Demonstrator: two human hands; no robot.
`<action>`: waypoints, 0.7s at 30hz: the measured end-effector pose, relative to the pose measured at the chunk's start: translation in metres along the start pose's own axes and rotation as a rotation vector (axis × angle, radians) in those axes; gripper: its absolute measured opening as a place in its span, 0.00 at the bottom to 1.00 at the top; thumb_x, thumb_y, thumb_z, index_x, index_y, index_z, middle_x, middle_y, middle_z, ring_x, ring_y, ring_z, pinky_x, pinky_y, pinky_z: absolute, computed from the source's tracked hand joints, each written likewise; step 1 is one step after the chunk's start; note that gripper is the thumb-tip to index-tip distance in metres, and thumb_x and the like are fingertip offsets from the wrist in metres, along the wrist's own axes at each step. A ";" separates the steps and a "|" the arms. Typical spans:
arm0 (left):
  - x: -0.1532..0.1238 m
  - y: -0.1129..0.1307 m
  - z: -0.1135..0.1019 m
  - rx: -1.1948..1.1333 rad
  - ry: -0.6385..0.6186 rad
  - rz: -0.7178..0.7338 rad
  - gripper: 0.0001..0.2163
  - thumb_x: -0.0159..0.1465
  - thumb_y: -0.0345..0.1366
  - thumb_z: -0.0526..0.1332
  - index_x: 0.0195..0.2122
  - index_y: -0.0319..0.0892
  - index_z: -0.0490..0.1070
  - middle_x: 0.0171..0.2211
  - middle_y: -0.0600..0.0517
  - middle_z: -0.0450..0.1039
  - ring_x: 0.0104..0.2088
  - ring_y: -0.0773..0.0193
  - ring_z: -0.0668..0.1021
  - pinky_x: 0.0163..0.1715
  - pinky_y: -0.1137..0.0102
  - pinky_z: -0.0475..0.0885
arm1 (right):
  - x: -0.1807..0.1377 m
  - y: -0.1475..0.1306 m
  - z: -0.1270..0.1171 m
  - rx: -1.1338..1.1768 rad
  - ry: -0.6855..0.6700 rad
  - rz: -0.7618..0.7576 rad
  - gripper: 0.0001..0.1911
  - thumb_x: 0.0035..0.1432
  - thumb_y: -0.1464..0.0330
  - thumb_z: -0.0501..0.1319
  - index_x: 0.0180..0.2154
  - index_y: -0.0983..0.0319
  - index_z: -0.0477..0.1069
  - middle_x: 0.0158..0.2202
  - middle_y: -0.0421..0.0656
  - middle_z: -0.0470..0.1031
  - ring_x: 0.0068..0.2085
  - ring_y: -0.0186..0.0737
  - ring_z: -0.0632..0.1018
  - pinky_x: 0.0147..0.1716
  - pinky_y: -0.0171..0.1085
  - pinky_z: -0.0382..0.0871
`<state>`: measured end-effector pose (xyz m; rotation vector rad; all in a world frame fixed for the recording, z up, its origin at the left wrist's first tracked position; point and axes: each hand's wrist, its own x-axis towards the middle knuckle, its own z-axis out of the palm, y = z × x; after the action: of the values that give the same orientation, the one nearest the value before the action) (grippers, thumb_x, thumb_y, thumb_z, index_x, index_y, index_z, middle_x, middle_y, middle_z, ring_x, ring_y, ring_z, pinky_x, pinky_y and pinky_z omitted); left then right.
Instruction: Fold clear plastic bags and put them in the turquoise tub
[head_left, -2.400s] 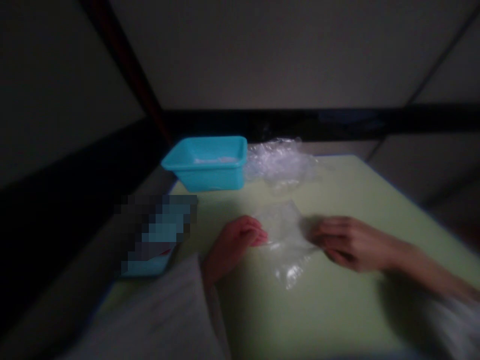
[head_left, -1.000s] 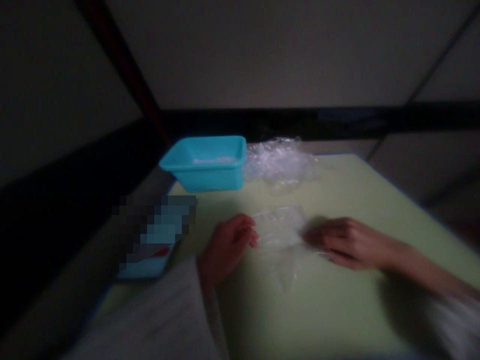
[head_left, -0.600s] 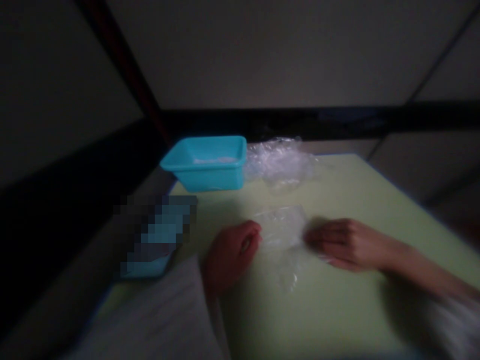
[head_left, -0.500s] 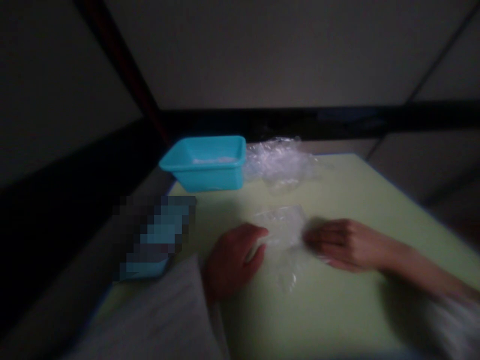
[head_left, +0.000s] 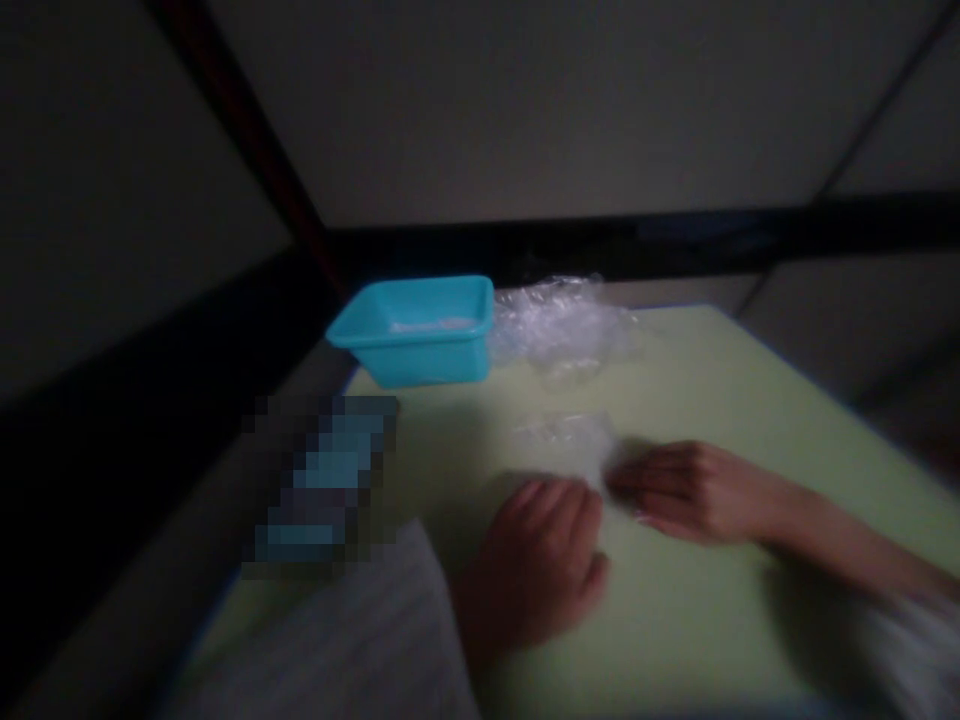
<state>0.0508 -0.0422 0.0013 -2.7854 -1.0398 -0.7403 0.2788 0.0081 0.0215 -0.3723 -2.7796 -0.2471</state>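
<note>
A small clear plastic bag (head_left: 574, 435) lies flat on the pale yellow-green table, its near part covered by my left hand. My left hand (head_left: 540, 560) is palm down on it, knuckles up and fingers curled together against the plastic; the fingertips are hidden. At the bag's right edge my right hand (head_left: 675, 490) rests low on the table, its fingers bunched and closed on the plastic. A bit of pale film shows under its lower fingers. The picture is dim and blurred, so the bag's contents, if any, cannot be made out.
A turquoise plastic basket (head_left: 420, 360) with pale contents stands at the table's back left. Beside it sits a crumpled heap of clear plastic (head_left: 566, 325). A pixelated phone-like object (head_left: 330, 480) lies at the left edge. Walls rise behind the table (head_left: 735, 390).
My left hand has turned palm down and moved right and nearer, from the bag's left edge onto its near part. My right hand has stayed in place.
</note>
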 end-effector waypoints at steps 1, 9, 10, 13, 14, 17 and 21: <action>0.000 -0.001 0.001 0.046 -0.007 -0.002 0.12 0.58 0.32 0.56 0.43 0.36 0.69 0.40 0.45 0.76 0.41 0.55 0.77 0.42 0.60 0.71 | 0.000 0.000 0.000 0.003 -0.004 0.004 0.13 0.64 0.70 0.50 0.34 0.65 0.73 0.40 0.48 0.79 0.37 0.39 0.79 0.36 0.40 0.75; -0.004 -0.016 -0.006 0.175 -0.054 0.015 0.08 0.59 0.24 0.53 0.37 0.38 0.69 0.34 0.48 0.76 0.34 0.58 0.77 0.35 0.63 0.74 | -0.001 0.001 0.001 0.043 -0.030 0.020 0.12 0.64 0.70 0.51 0.35 0.65 0.73 0.41 0.47 0.78 0.38 0.40 0.78 0.36 0.41 0.74; -0.004 -0.018 -0.008 0.181 -0.058 0.009 0.07 0.59 0.24 0.54 0.36 0.38 0.69 0.33 0.48 0.76 0.34 0.58 0.77 0.34 0.63 0.74 | -0.001 0.001 0.001 0.048 -0.033 0.022 0.12 0.64 0.70 0.51 0.35 0.65 0.73 0.41 0.47 0.78 0.38 0.40 0.78 0.36 0.41 0.74; -0.006 -0.024 -0.016 0.204 -0.067 -0.005 0.06 0.57 0.24 0.56 0.33 0.39 0.69 0.33 0.48 0.76 0.33 0.57 0.77 0.33 0.62 0.74 | -0.003 0.001 0.001 0.062 -0.049 0.034 0.12 0.64 0.70 0.52 0.34 0.65 0.72 0.41 0.47 0.78 0.38 0.39 0.78 0.37 0.41 0.74; -0.006 -0.026 -0.017 0.206 -0.073 -0.005 0.05 0.57 0.24 0.57 0.33 0.39 0.69 0.33 0.48 0.76 0.32 0.57 0.77 0.33 0.62 0.74 | -0.003 0.002 0.000 0.067 -0.056 0.039 0.12 0.63 0.69 0.52 0.34 0.65 0.72 0.41 0.48 0.78 0.38 0.39 0.78 0.37 0.41 0.73; -0.007 -0.028 -0.019 0.207 -0.093 -0.003 0.05 0.56 0.24 0.58 0.31 0.39 0.69 0.32 0.49 0.76 0.32 0.58 0.77 0.33 0.62 0.75 | -0.004 0.004 0.000 0.085 -0.074 0.036 0.11 0.63 0.68 0.52 0.34 0.65 0.72 0.40 0.49 0.77 0.39 0.40 0.77 0.37 0.41 0.73; -0.009 -0.029 -0.017 0.194 -0.123 -0.004 0.05 0.56 0.24 0.59 0.30 0.39 0.69 0.31 0.50 0.76 0.32 0.58 0.77 0.34 0.62 0.75 | -0.006 0.008 0.000 0.101 -0.077 0.016 0.12 0.62 0.68 0.51 0.35 0.65 0.71 0.39 0.50 0.76 0.38 0.42 0.76 0.36 0.43 0.72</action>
<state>0.0193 -0.0291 0.0095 -2.6897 -1.0739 -0.4462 0.2869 0.0140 0.0206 -0.3857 -2.8500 -0.0892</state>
